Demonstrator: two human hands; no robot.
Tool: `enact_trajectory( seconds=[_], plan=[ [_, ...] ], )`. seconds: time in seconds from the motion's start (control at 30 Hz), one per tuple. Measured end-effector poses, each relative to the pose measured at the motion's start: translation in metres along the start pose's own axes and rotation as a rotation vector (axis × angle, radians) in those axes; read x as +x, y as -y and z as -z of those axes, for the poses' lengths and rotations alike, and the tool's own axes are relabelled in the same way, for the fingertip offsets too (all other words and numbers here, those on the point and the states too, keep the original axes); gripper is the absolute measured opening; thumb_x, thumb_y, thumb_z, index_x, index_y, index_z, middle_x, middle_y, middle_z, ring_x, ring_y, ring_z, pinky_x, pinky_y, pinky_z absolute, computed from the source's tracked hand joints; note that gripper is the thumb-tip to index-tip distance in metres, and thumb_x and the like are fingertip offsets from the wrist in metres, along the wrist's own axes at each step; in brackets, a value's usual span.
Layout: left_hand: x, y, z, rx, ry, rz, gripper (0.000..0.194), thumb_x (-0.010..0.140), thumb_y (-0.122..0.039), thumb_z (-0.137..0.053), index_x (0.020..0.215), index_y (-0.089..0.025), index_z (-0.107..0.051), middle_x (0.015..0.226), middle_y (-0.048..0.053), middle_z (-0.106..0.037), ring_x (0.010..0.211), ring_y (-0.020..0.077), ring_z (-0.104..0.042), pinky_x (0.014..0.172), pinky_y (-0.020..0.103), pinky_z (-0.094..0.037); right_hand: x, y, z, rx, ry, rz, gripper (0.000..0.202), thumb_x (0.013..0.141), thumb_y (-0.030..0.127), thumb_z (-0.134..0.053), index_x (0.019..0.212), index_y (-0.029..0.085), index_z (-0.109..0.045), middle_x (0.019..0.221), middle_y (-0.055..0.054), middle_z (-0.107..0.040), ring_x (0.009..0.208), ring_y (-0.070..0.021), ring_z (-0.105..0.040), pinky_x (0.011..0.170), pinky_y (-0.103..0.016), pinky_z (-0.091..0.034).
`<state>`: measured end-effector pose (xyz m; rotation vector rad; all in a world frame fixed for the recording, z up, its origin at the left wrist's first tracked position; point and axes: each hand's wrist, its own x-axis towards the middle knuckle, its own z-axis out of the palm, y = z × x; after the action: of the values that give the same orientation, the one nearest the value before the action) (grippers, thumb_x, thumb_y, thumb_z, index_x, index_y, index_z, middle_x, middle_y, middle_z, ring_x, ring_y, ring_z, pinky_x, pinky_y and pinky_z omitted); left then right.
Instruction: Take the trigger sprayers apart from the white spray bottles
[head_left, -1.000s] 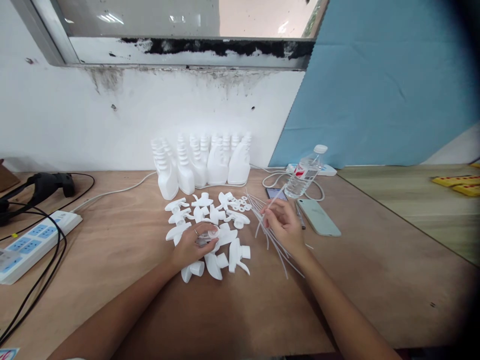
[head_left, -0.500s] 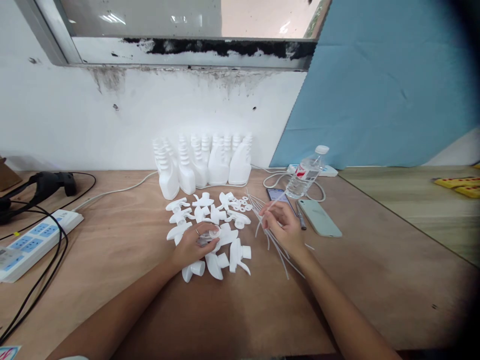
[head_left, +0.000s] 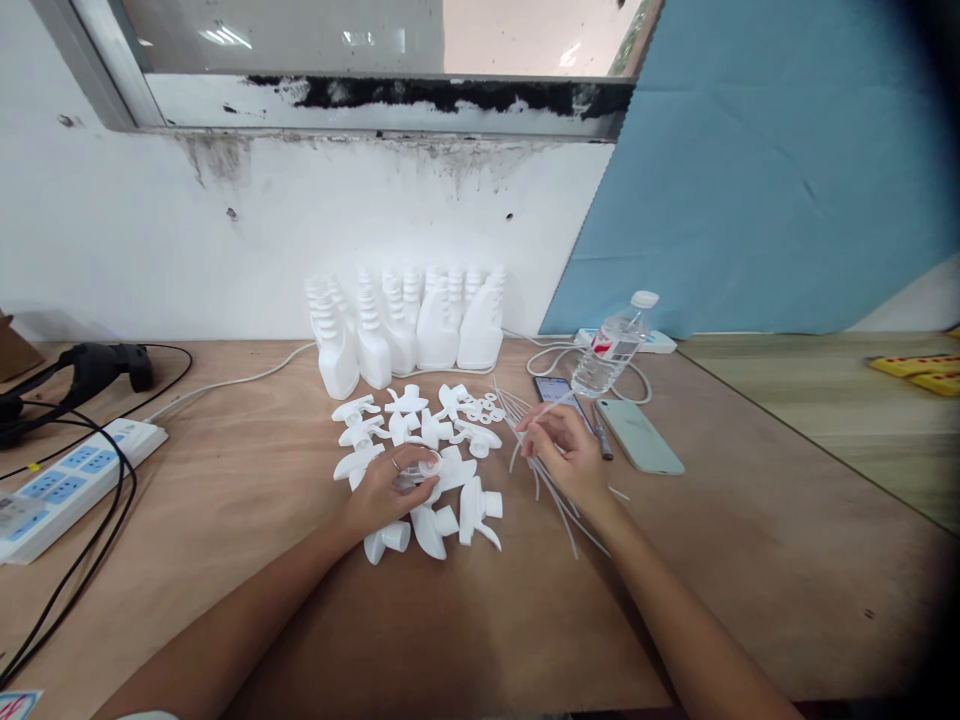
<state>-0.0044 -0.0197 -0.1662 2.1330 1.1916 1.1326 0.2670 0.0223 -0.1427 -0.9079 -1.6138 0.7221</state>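
My left hand (head_left: 391, 490) is closed around a white spray trigger head (head_left: 429, 466), its round collar turned up toward me. Between the fingertips of my right hand (head_left: 564, 452) is a thin translucent tube (head_left: 556, 402), one end sticking up past the fingers. Several similar dip tubes (head_left: 559, 508) lie in a loose bundle beneath that hand. Around my left hand, more white trigger heads (head_left: 474, 512) are spread over the wooden table (head_left: 300, 620). A small group of white ring washers (head_left: 484, 408) lies behind them.
White spray bottles (head_left: 367, 345) without heads stand along the wall. A water bottle (head_left: 611, 350), two phones (head_left: 641, 437) and a marker (head_left: 602, 437) are at the right. To the left sit a power strip (head_left: 79, 485), black cables and a black headset (head_left: 82, 375).
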Motion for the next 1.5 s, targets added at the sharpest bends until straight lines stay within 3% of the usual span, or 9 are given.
enact_trajectory(
  seconds=[1.13,1.5],
  plan=[
    [-0.0001,0.0034,-0.0021,-0.003,-0.018,-0.033,0.02,0.084,-0.031,-0.059,0.103,-0.025,-0.06,0.101,0.004,-0.069,0.092,0.02,-0.065,0.082,0.032,-0.053,0.0025,-0.0008,0.0036,-0.132,0.051,-0.063,0.016,0.089,0.036,-0.051,0.093,0.021,-0.055,0.086,-0.003,-0.064,0.06,-0.0127,-0.059,0.058,-0.026,-0.048],
    [0.0005,0.0013,-0.0003,-0.016,0.005,-0.038,0.02,0.085,-0.029,-0.059,0.104,-0.023,-0.059,0.103,0.004,-0.068,0.094,0.018,-0.064,0.086,0.032,-0.051,-0.0018,-0.0043,-0.002,-0.285,0.156,-0.067,0.017,0.09,0.036,-0.049,0.094,0.022,-0.058,0.083,-0.002,-0.065,0.061,-0.014,-0.059,0.053,-0.024,-0.044]
  ],
)
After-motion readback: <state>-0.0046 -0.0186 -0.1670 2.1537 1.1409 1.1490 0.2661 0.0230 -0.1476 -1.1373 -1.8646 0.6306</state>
